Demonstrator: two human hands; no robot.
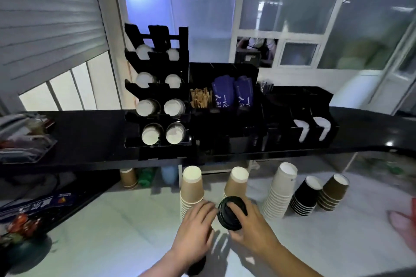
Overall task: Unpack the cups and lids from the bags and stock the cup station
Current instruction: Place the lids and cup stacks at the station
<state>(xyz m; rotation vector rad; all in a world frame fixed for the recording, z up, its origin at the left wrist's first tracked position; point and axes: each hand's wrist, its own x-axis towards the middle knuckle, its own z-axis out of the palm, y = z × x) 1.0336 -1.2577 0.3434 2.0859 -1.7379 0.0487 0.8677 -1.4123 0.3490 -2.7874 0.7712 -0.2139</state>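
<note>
My right hand [253,228] grips a short stack of black lids [229,213] just above the white counter [112,231]. My left hand [194,228] lies back-up beside it, fingertips at the stack's left edge. A dark object [196,266] shows under its wrist, and I cannot tell whether the hand holds it. Behind the hands stand upside-down cup stacks: two kraft-brown ones [191,189] [236,183], a tall white one [280,191], a black one [305,197] and a dark brown one [333,193]. The black cup rack [184,36] on the black shelf [90,132] holds white-bottomed cups in its slots.
Right of the rack, a black organizer [247,69] holds wooden stirrers [201,97], blue sleeves [233,93] and white lids [301,129]. Another person's hand [403,227] is at the right edge. Packages and a clear container [24,146] crowd the left.
</note>
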